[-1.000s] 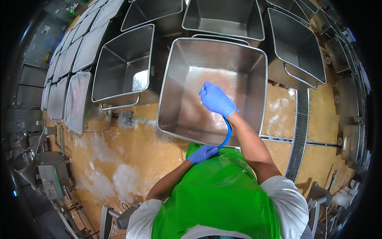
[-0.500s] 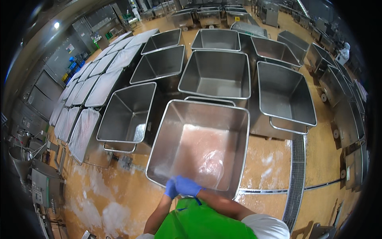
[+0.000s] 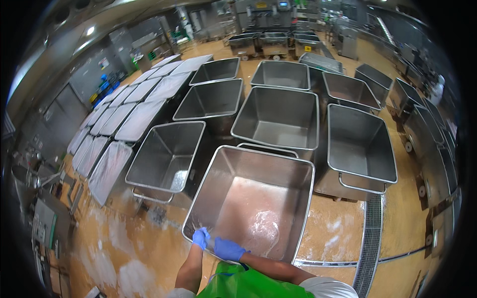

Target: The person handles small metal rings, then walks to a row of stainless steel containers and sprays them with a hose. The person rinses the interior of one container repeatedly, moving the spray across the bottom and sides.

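A large open stainless steel bin (image 3: 293,171) stands right in front of me, its bottom wet and foamy. Both my hands wear blue gloves. My left hand (image 3: 200,237) is closed on the bin's near rim at its left corner. Close beside it, my right hand (image 3: 228,248) grips something at the same rim; water sprays off there, and what it holds is hidden by the glove. I wear a green apron (image 3: 248,284).
Several more empty steel bins (image 3: 166,156) (image 3: 360,144) (image 3: 278,116) stand in rows behind and beside. Covered bins (image 3: 107,169) line the left. The orange floor (image 3: 114,248) is wet and foamy. A drain grate (image 3: 370,248) runs on the right.
My view has lifted from straight down into the bin to across the hall. My right hand came back out of the bin's inside to its near rim, beside my left hand.
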The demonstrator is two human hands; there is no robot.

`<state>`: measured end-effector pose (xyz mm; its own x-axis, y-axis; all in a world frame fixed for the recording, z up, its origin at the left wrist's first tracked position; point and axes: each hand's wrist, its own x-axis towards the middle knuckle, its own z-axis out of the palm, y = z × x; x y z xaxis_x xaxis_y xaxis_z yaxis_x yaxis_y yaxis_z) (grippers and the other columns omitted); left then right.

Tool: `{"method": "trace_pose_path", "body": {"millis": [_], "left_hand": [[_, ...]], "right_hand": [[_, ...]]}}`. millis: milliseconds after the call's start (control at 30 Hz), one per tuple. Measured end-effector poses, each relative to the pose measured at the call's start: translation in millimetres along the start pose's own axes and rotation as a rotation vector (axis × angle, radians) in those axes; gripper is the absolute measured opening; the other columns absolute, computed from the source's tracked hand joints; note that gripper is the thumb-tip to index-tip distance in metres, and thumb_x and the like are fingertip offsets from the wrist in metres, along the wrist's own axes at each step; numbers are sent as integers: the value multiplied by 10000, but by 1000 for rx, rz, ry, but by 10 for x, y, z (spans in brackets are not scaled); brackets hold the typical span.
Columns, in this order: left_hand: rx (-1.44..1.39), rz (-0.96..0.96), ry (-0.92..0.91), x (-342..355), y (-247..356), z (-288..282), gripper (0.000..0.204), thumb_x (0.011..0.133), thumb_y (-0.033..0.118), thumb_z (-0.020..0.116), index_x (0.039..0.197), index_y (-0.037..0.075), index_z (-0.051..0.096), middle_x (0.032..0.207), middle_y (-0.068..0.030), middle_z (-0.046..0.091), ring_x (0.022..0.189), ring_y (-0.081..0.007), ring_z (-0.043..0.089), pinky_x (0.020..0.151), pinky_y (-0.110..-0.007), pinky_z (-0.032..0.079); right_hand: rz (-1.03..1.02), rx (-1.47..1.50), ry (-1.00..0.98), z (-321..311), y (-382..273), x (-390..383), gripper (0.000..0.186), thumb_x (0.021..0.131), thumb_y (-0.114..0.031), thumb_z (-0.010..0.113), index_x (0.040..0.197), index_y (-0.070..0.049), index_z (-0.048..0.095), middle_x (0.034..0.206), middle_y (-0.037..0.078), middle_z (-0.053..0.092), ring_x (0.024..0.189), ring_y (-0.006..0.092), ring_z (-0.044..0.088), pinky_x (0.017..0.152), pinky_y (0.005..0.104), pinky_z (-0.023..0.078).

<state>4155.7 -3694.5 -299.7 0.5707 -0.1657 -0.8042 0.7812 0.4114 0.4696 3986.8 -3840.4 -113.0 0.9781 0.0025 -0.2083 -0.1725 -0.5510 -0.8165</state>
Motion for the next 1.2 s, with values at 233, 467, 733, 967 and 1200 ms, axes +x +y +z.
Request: {"method": "trace_pose_path", "body": {"millis": [233, 467, 733, 967, 1200], "left_hand": [[417, 189, 304, 181, -439, -566, 214, 831, 247, 473, 709, 85, 541, 593, -58, 467, 504, -179, 461, 443, -348, 366], [668, 263, 93, -570, -371, -523, 262, 824, 257, 430, 678, 57, 516, 632, -35, 463, 584, -145, 436, 506, -339, 354], [1698, 772, -1015, -1016, -1036, -783, 234, 818, 210, 442, 884, 63, 612, 831, -134, 605, 787, -303, 564, 731, -380, 449], [1664, 36, -499, -1835, -934, -661, 346, 848, 338, 437, 873, 34, 599, 857, -159, 610, 791, -295, 563, 732, -366, 436], [1738, 146, -441, -1846, -989, -706, 426, 859, 408, 416, 875, 14, 577, 878, -205, 597, 798, -342, 552, 717, -412, 418]], "right_hand": [[100, -46, -60, 195, 104, 222, 339, 846, -278, 429, 962, 32, 503, 901, 304, 577, 842, 454, 569, 762, 506, 436], [-70, -169, 25, 428, 210, 288, 286, 825, -247, 460, 887, 28, 506, 849, 282, 587, 801, 435, 577, 722, 485, 451], [106, 43, 168, -64, 70, 215, 240, 843, -201, 419, 898, 30, 454, 787, 303, 571, 758, 461, 560, 691, 525, 432], [70, 87, 66, 158, -224, 153, 231, 851, -203, 414, 910, 20, 429, 785, 301, 576, 753, 455, 568, 687, 527, 440], [161, 90, 182, -23, -141, 273, 224, 853, -195, 409, 904, 23, 425, 783, 303, 580, 759, 455, 573, 690, 529, 440]]}}
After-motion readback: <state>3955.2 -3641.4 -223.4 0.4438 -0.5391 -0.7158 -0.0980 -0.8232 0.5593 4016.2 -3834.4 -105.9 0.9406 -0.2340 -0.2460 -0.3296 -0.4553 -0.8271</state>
